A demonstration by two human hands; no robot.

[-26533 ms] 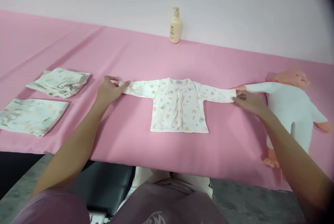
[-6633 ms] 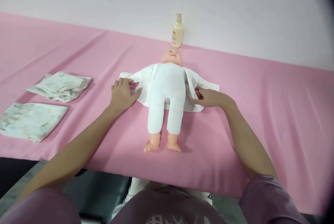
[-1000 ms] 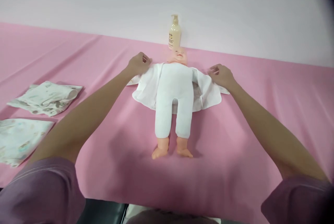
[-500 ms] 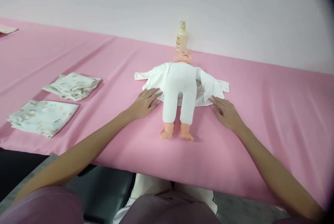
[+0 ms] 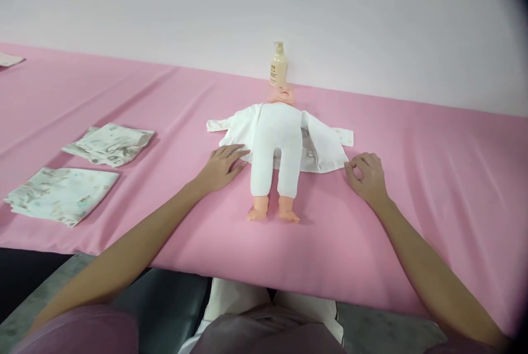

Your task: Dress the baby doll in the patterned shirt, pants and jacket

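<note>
A baby doll (image 5: 276, 134) with a white cloth body lies on its back, its feet toward me. Under it a small white baby shirt (image 5: 325, 142) is spread, front panels apart and sleeves out to both sides. My left hand (image 5: 223, 166) rests with fingers outstretched on the lower left part of the shirt. At the shirt's lower right corner, my right hand (image 5: 369, 177) pinches the hem between thumb and forefinger. Where the doll's arms are I cannot tell; the sleeves hide them if they are inside.
A pump bottle (image 5: 279, 65) stands behind the doll's head near the wall. Two folded printed cloths (image 5: 109, 144) lie to the left on the pink sheet (image 5: 355, 255). Another pale cloth (image 5: 9, 60) sits at the far left edge. The table's front edge runs just before my lap.
My right hand has moved outward to the right and closed on the shirt's corner, drawing the right panel out flatter. My left hand stays on the shirt. The view has shifted slightly.
</note>
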